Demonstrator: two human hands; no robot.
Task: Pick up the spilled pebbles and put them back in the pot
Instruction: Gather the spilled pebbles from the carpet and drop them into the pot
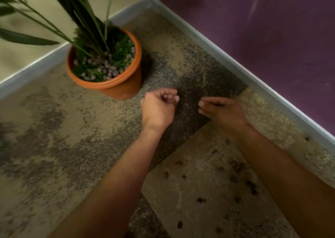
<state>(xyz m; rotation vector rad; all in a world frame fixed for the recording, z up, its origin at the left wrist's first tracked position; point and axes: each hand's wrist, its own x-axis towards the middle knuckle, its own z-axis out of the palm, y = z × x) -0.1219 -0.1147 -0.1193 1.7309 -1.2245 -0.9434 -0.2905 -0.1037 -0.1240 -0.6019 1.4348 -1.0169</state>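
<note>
An orange plastic pot with a tall green plant stands in the floor corner, its top layer of pale pebbles showing between the leaves. My left hand hovers just right of the pot's base with its fingers curled in; the blur hides whether pebbles lie inside it. My right hand is low over the dark floor patch, fingers extended together, palm turned left. Several dark lumps that may be spilled pebbles lie on the sandy floor between my forearms.
The floor is mottled sandy and dark grit. A grey skirting board runs along a purple wall on the right, and a cream wall stands at the left. Long leaves reach out over the upper left.
</note>
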